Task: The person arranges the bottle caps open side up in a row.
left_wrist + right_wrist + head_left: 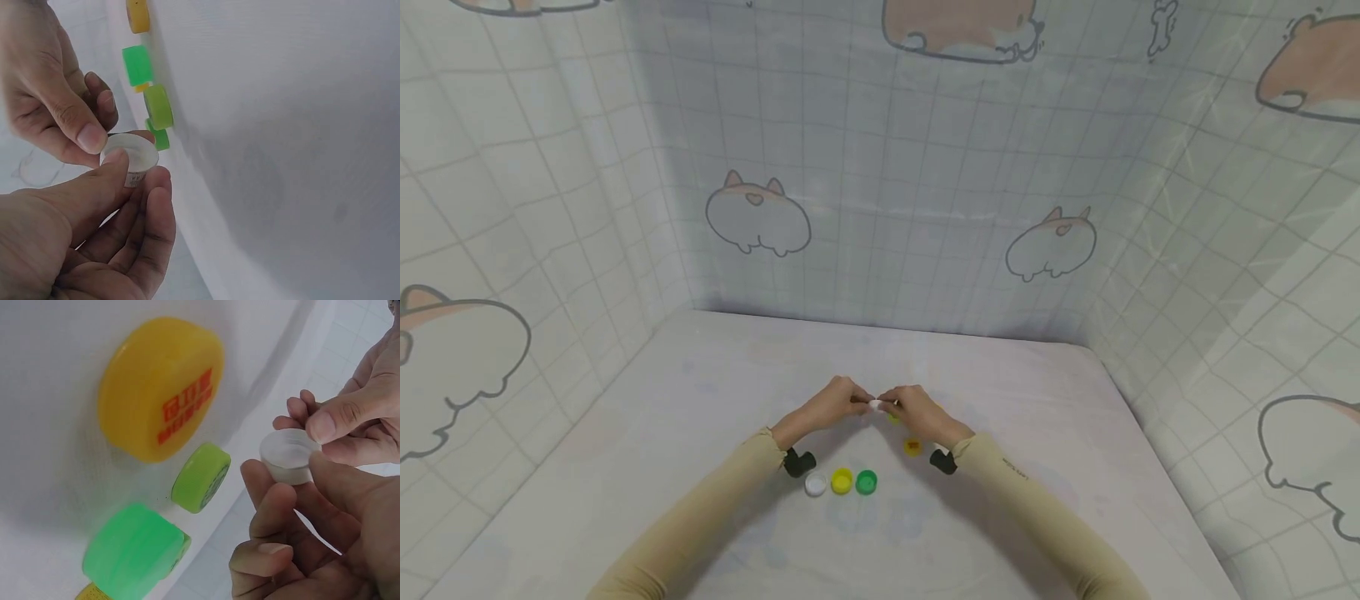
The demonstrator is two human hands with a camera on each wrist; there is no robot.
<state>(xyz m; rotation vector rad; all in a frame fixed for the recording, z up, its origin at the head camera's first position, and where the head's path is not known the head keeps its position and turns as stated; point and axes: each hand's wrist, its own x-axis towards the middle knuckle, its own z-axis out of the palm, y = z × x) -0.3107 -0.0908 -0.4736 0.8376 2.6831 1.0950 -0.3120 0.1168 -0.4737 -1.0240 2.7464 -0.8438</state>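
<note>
A small white bottle cap (875, 404) is held up between both hands above the table. My left hand (833, 403) pinches one side of it, with the thumb over the rim in the left wrist view. From the opposite side my right hand (917, 412) pinches it too, thumb and finger at the edge. The cap's hollow side (289, 452) faces up in the right wrist view, and print shows on its side in the left wrist view. Below the right hand lies a yellow cap (161, 390) with red print, and a lime cap (201, 477) beside it.
Nearer the front edge, a white cap (816, 483), a yellow cap (842, 481) and a green cap (867, 482) stand in a row. Patterned cloth walls (880, 275) enclose the back and sides of the pale table (760, 350).
</note>
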